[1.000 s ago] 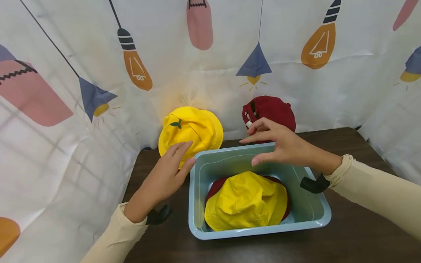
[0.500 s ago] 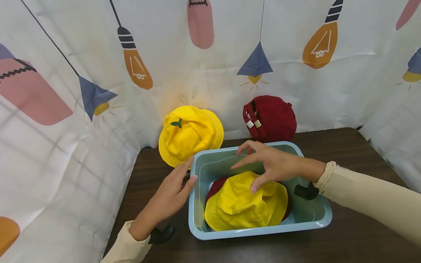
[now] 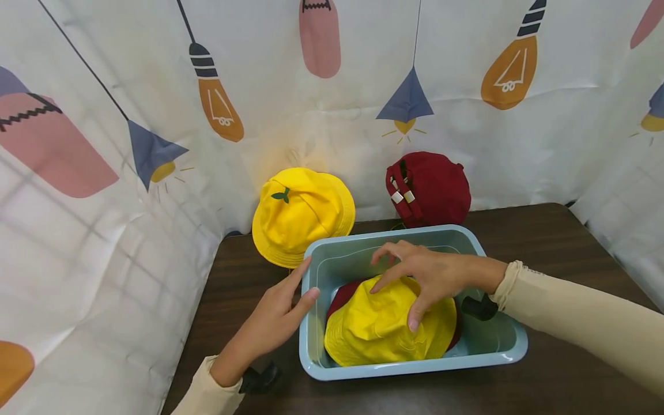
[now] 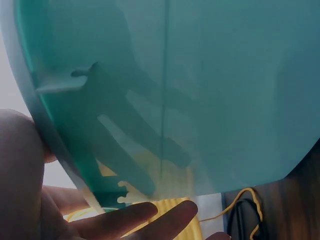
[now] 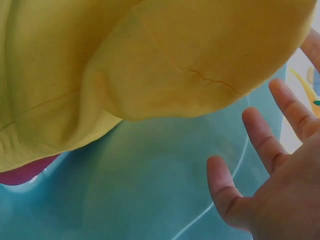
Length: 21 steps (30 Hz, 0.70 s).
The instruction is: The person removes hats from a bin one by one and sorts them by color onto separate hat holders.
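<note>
A light blue plastic basin point(image 3: 412, 368) stands on the table with a yellow bucket hat point(image 3: 376, 328) inside it, lying over a dark red hat point(image 3: 339, 298). My right hand point(image 3: 436, 273) is inside the basin, right over the yellow hat, with fingers spread and loosely bent. In the right wrist view the yellow hat point(image 5: 165, 65) fills the top, beside the spread fingers point(image 5: 262, 137). My left hand point(image 3: 277, 316) is at the basin's left rim, thumb and index extended. In the left wrist view its fingers point(image 4: 120, 220) extend beside the basin wall point(image 4: 225, 100).
Behind the basin, a second yellow bucket hat point(image 3: 306, 216) with a green sprout mark stands at the left, and a dark red cap point(image 3: 438, 190) with strap buckles at the right. A patterned white cloth point(image 3: 342, 144) hangs behind the dark wooden table point(image 3: 539, 242).
My right hand has come down and toward me from the basin's back rim to over the yellow hat. My left hand has shifted down and slightly right along the left rim.
</note>
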### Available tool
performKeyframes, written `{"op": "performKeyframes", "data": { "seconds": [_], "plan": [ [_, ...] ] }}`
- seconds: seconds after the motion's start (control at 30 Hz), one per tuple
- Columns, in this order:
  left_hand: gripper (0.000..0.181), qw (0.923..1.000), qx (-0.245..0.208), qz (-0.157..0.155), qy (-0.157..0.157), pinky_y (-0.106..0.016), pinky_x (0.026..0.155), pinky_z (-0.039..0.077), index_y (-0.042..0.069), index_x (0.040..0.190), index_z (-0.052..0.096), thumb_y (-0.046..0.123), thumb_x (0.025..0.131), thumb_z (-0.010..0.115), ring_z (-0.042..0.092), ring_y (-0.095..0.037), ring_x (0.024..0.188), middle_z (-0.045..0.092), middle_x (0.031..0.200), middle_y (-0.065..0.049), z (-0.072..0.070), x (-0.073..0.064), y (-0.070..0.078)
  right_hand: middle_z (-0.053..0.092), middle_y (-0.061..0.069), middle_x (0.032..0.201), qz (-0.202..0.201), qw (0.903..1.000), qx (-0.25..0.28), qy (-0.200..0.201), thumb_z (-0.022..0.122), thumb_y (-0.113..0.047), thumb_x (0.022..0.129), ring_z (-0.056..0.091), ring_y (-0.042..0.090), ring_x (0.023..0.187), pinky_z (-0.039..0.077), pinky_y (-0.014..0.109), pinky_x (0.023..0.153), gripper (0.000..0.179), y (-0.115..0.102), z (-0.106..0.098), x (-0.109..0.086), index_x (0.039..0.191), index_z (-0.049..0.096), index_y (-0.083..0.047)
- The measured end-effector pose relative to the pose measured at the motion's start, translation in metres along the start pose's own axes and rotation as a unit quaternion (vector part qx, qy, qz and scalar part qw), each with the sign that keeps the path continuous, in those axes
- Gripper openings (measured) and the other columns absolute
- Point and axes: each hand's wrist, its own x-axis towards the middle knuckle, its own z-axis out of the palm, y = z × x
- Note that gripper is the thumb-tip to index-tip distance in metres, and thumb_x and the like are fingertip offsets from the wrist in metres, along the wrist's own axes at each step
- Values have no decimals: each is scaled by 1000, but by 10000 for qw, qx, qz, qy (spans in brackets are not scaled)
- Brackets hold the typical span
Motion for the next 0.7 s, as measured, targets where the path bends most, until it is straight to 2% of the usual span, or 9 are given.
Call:
{"op": "performKeyframes", "data": {
  "seconds": [0.3,0.5,0.7],
  "plan": [
    [66,9983,-410,-424,-29,-44,98,58,35,164,16,44,107,48,67,-18,116,55,151,-5,7,-3,-2,43,-3,147,56,10000,-30,-19,84,-61,72,38,26,129,40,47,96,57,7,7,1,124,72,-42],
    [64,9969,-572,-543,5,-45,96,59,38,163,14,44,108,46,67,-20,116,55,151,-6,9,-4,-3,47,-4,145,-84,9999,-67,94,85,-56,74,39,26,129,40,49,98,42,9,10,2,112,78,-41],
    [63,9963,-674,-525,-12,-43,95,59,38,164,14,43,109,45,66,-21,117,53,153,-7,10,-3,-3,50,-2,146,-105,9999,-75,107,84,-55,75,40,25,130,37,53,102,28,9,10,3,100,81,-43]
  ]
}}
